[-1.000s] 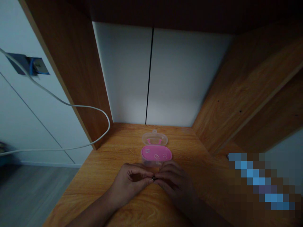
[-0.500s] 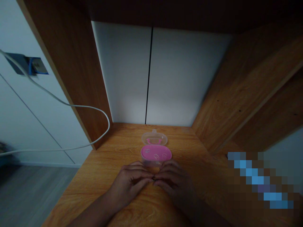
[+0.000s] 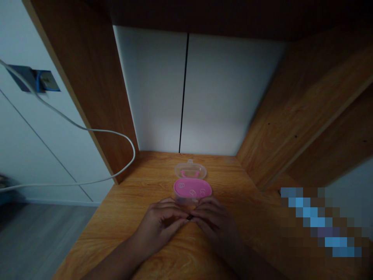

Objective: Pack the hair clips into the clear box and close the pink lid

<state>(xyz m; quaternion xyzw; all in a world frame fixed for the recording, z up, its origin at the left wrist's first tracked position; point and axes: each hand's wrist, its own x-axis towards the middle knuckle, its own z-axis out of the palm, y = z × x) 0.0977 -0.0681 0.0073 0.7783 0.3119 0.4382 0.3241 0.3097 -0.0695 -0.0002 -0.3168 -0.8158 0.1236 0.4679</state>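
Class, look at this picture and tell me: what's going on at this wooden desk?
A person works in dim light at a wooden desk. The left hand and right hand meet fingertip to fingertip just above the desktop, both pinching a small dark item that is too small to identify. Just beyond the hands sits a pink case, open, with its clear lid folded back behind it. A white cable loops past the desk's left side.

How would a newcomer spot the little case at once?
On the wooden desk below the white back panel, just beyond the left hand and right hand, lies an open oval case. It is the only pink thing there, its clear lid flipped back.
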